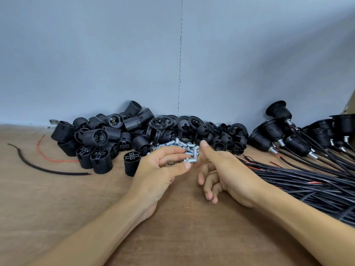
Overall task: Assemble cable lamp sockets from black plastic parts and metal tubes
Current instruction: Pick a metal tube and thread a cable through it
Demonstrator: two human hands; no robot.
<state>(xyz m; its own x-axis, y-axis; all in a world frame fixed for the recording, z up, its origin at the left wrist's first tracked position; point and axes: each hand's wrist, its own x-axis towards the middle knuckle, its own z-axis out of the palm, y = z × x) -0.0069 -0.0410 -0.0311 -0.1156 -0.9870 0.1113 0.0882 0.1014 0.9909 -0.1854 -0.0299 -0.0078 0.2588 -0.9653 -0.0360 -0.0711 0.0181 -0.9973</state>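
My left hand (163, 169) pinches a short threaded metal tube (190, 160) between thumb and fingers, above the wooden table (182, 227). Just to its right hovers my right hand (221, 169), thumb raised and fingers loosely curled, holding nothing; its fingertip is close to the tube's end. Behind both hands lies a small heap of silver metal tubes (180, 145). Black threaded socket bodies (99, 139) are piled at the back left. Black rings (172, 121) and rounded caps (224, 137) lie at the back centre.
Finished sockets with cables (278, 135) lie at the back right, their black cables (307, 181) bundled across the table's right side. A loose black wire (48, 170) and a red wire (57, 160) lie at the left. A grey wall (172, 54) stands behind.
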